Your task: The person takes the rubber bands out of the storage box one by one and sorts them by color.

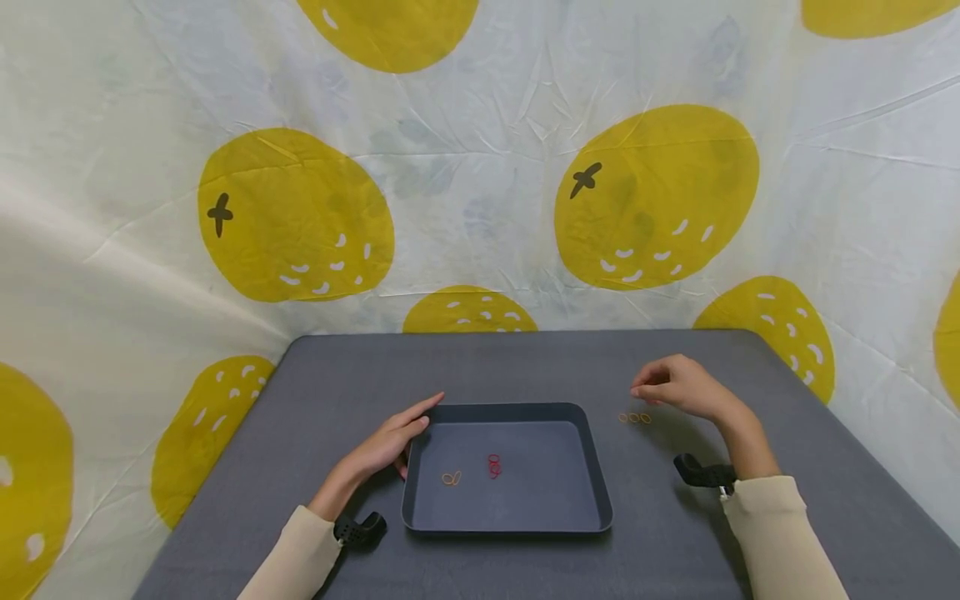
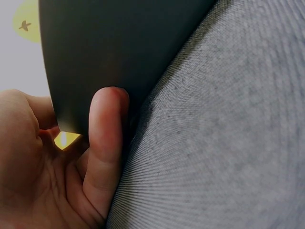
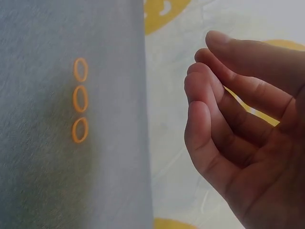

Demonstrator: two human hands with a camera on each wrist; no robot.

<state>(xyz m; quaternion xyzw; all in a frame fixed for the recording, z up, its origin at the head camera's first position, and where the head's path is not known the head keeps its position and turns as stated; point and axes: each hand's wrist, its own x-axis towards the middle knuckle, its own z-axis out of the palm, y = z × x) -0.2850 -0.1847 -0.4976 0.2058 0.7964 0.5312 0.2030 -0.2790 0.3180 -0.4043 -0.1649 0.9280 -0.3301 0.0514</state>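
The left hand (image 1: pixel 386 443) grips the tray (image 1: pixel 540 492) by its left rim, some fingertips hidden. Right of the tray, the right hand (image 1: pixel 686 389) hovers loosely curled, seemingly empty, near three orange bands (image 3: pixel 75 100). Inside lie two more orange bands (image 1: pixel 452 478) and red bands (image 1: pixel 494 468) too bunched to count.

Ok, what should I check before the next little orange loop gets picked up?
1. Tray steadied: ok, the left hand touches its left side.
2. Right hand free: ok, no loop shows in it.
3. Orange loops outside the tray easy to separate: ok, three in a row, not overlapping.
4. Space in the tray: ok, its right half is bare.
5. All orange loops inside: not ok, three lie outside.
6. Red loops counted: cannot tell, they bunch together.
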